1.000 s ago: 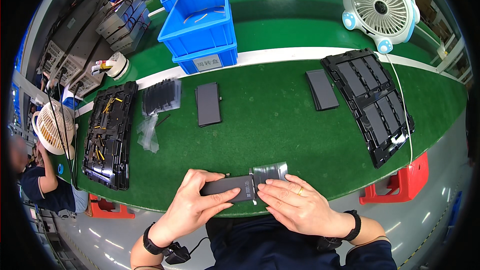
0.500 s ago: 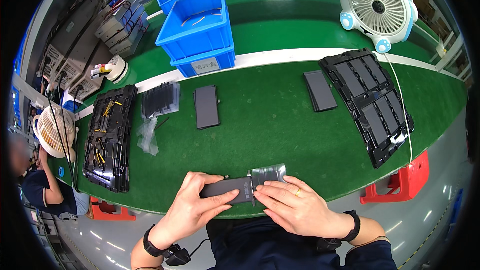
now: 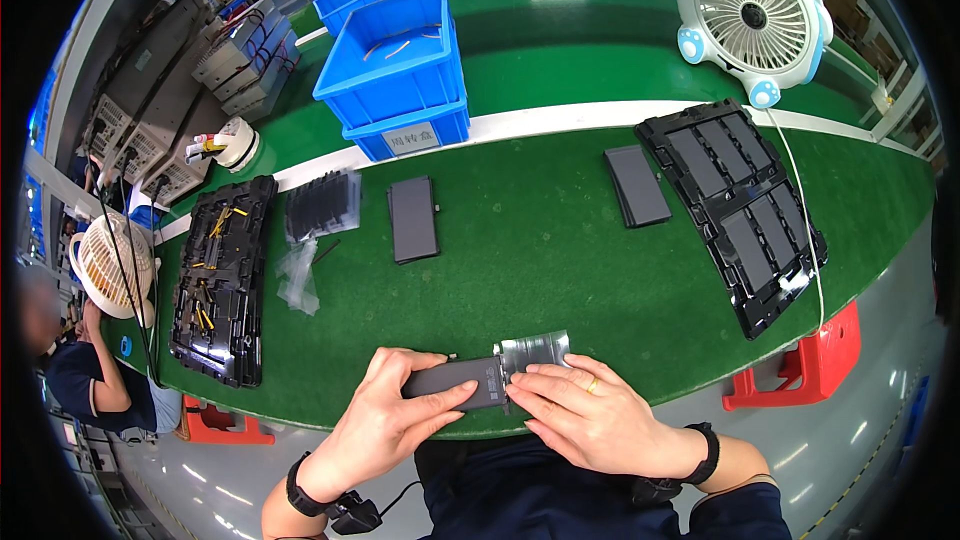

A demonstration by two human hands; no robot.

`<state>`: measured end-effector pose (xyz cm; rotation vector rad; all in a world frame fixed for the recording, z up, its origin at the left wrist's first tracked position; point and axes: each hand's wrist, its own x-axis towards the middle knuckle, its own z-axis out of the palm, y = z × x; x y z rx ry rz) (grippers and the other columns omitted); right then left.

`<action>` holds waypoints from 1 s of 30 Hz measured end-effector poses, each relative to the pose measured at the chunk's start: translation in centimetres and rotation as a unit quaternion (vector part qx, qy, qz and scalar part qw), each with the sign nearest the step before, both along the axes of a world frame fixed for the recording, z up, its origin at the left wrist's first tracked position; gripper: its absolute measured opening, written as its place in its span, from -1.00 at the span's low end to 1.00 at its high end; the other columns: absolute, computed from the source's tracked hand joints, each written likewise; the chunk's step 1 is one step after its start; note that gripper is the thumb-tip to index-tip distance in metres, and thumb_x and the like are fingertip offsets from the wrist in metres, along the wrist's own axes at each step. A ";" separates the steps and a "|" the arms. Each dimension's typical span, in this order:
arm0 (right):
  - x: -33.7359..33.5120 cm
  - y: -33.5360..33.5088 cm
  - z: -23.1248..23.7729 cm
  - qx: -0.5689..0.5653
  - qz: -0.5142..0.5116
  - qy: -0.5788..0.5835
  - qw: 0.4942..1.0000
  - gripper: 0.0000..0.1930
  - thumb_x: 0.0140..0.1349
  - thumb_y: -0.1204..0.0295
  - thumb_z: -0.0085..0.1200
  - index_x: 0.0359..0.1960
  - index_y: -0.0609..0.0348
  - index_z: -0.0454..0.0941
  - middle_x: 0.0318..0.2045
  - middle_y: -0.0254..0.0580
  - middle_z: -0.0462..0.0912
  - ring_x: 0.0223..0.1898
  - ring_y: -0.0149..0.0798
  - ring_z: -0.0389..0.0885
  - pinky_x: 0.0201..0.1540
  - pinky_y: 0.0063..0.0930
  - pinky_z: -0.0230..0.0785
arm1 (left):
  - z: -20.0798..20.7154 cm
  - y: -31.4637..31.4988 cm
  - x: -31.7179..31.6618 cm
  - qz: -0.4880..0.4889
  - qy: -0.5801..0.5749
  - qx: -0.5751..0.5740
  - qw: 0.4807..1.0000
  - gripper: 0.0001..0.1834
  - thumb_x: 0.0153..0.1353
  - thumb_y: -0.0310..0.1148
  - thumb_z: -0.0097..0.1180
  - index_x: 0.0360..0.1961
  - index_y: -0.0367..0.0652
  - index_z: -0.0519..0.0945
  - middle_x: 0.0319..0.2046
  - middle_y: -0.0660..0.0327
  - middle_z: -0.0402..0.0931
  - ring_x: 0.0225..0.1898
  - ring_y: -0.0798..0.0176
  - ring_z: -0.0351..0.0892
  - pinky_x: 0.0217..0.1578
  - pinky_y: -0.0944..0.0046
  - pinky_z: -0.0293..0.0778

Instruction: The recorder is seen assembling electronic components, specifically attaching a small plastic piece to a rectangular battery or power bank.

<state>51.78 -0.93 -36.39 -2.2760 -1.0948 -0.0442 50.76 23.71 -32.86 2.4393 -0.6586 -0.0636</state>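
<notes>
At the table's near edge, a flat dark grey battery (image 3: 478, 377) lies lengthwise from left to right. My left hand (image 3: 375, 410) grips its left part, with the thumb along the near side and the fingers at the far side. A sheet of clear plastic film (image 3: 540, 350) reaches out beyond the battery's right end. My right hand (image 3: 595, 415) presses the film there, its fingertips closed together at that end. The fingers cover part of the film and the joint between film and battery.
Dark grey batteries (image 3: 413, 220) are piled mid-left, others (image 3: 637, 187) at right beside a black tray (image 3: 740, 220). A black tray with yellow strips (image 3: 218, 280), black strips (image 3: 322, 206) and crumpled film (image 3: 298, 278) lie left. Blue bins (image 3: 395, 90) and a fan (image 3: 755, 18) stand behind.
The view has shifted very slightly. Both hands keep nearly the same hold on the battery and the film.
</notes>
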 end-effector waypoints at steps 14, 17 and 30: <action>3.1 0.5 5.2 0.421 0.005 0.593 0.687 -0.66 0.18 0.47 0.13 -0.03 0.36 0.46 -0.19 -0.14 0.60 -0.20 -0.38 0.59 -0.04 -0.53 0.43 | 2.3 -3.1 1.4 0.119 -0.296 -0.128 0.939 -0.39 -0.17 -0.48 0.39 0.02 -0.19 0.50 -0.15 0.05 0.38 -0.20 0.13 0.44 -0.25 0.26 0.45; 3.7 2.3 6.0 0.510 -0.045 0.534 0.672 -0.73 0.18 0.51 0.11 -0.09 0.32 0.49 -0.24 -0.22 0.60 -0.19 -0.39 0.57 -0.10 -0.53 0.44 | 1.8 -3.9 1.7 0.109 -0.316 -0.171 0.927 -0.22 -0.14 -0.44 0.39 0.17 -0.22 0.31 -0.17 0.04 0.41 -0.19 0.14 0.45 -0.22 0.27 0.44; 9.4 4.1 6.4 0.428 -0.033 0.444 0.786 -0.81 0.16 0.46 0.15 -0.21 0.25 0.54 -0.32 -0.27 0.61 -0.30 -0.50 0.55 -0.24 -0.60 0.42 | 3.0 -1.3 7.0 0.079 0.226 -0.502 0.831 -0.74 0.11 -0.50 0.19 -0.14 -0.30 0.57 -0.31 0.22 0.59 -0.30 0.45 0.54 -0.22 0.47 0.46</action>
